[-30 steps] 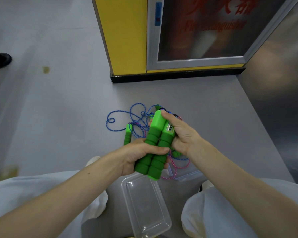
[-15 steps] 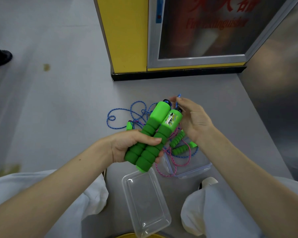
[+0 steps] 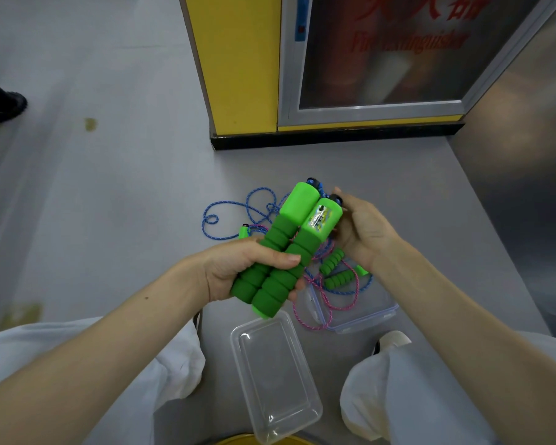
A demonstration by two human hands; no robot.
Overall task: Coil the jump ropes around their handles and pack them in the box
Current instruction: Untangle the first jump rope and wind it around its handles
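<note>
One empty clear box [image 3: 276, 380] lies nearest; beside it, a tray [image 3: 366, 316] carries pink rope [image 3: 321, 303] and two small handles [image 3: 333, 261]. The left hand [image 3: 238, 268] grips two big handles [image 3: 283, 236] side by side, pointing up and away to the right. The right hand [image 3: 363, 229] curls at their tops, its grip unclear. Blue rope [image 3: 238, 207] lies beyond.

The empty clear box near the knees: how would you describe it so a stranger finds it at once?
Look at the grey floor between the person's white-clad knees. The clear box lies there, just below the held green handles. Unlike the blue-rimmed clear tray to its right, draped with rope, it holds nothing.
</note>
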